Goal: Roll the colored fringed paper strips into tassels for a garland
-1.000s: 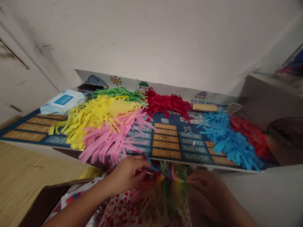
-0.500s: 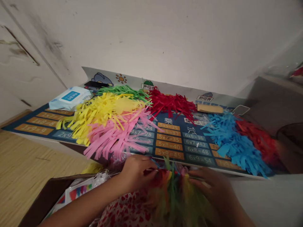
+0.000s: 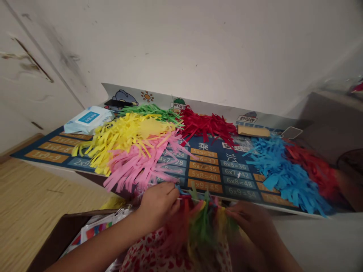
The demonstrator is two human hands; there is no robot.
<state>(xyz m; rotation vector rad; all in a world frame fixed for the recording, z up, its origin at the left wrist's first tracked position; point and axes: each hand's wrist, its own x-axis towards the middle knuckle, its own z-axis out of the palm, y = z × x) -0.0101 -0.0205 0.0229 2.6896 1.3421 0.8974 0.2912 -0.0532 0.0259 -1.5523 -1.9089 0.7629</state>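
Observation:
A multicoloured tassel garland (image 3: 205,221) is stretched between my hands at the table's front edge. Its red, green and yellow strips hang down in a motion blur above a heart-patterned cloth (image 3: 155,251). My left hand (image 3: 159,206) is closed on the garland's left end, near a blue and red bit. At the other end, the fingers of my right hand (image 3: 251,217) pinch the string beside a yellow tassel. Beyond my hands lie bundles of cut paper strips: pink (image 3: 141,160), yellow (image 3: 119,138), green (image 3: 151,110), dark red (image 3: 207,124), blue (image 3: 286,173) and red (image 3: 312,170).
A multiplication chart (image 3: 204,175) covers the table and curls up against the wall (image 3: 193,49). On it are a wet-wipes pack (image 3: 89,120), a black flat object (image 3: 120,104) and a tan strip (image 3: 253,131). A box (image 3: 53,234) with packets stands at lower left.
The garland's strips have swung and spread, showing more of its string between my hands. My left hand has shifted slightly left and up. The bundles on the table lie as before.

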